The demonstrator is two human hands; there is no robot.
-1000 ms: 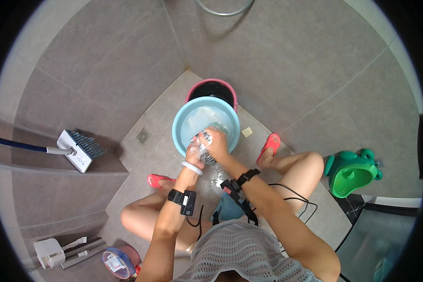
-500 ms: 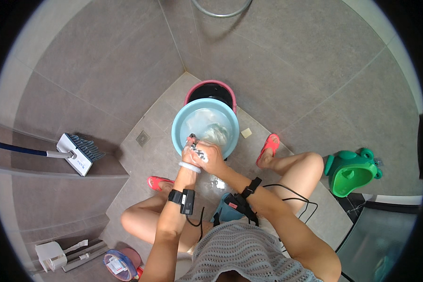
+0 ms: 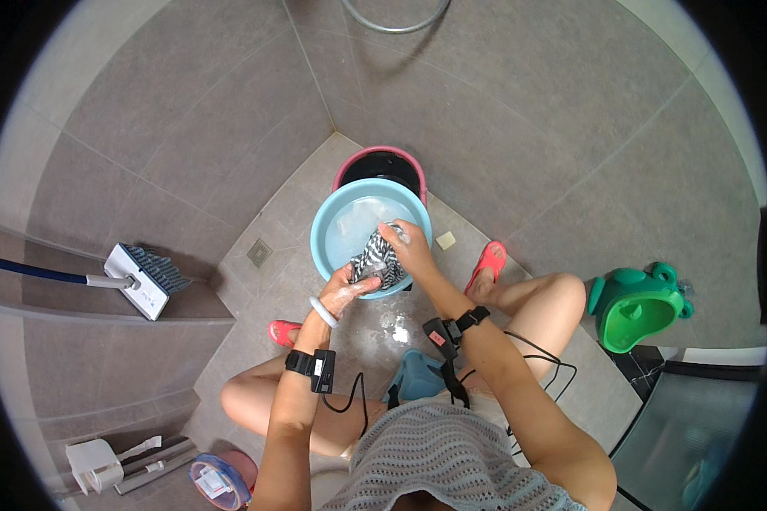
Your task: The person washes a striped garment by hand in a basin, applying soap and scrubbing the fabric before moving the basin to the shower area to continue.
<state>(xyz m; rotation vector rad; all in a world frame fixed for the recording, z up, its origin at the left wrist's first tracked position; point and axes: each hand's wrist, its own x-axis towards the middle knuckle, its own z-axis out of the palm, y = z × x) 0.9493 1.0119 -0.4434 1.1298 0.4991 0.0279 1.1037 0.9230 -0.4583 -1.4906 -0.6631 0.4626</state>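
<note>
A black-and-white patterned cloth [image 3: 378, 261] is stretched between my two hands over the near side of a light blue basin [image 3: 320, 223]. My left hand [image 3: 348, 287] grips its lower left end, with suds on the fingers and a pale ring round the wrist. The upper right part is pinched in my right hand [image 3: 411, 250], which also has a little foam on it. Cloudy water [image 3: 347, 242] fills part of the basin, and something pale lies in it, too blurred to name.
Behind the basin stands a pink-rimmed dark bucket [image 3: 400, 153]. A cream-coloured block [image 3: 446, 240] lies on the tiles to its right. A flat mop [image 3: 141, 281] leans at the left, and a green child's urinal [image 3: 637, 311] hangs at the right. Black cables [image 3: 544, 355] trail from my forearms.
My hands were pressed together with the cloth bunched between them. Now they are apart, the right one farther up and right, and the cloth is spread open.
</note>
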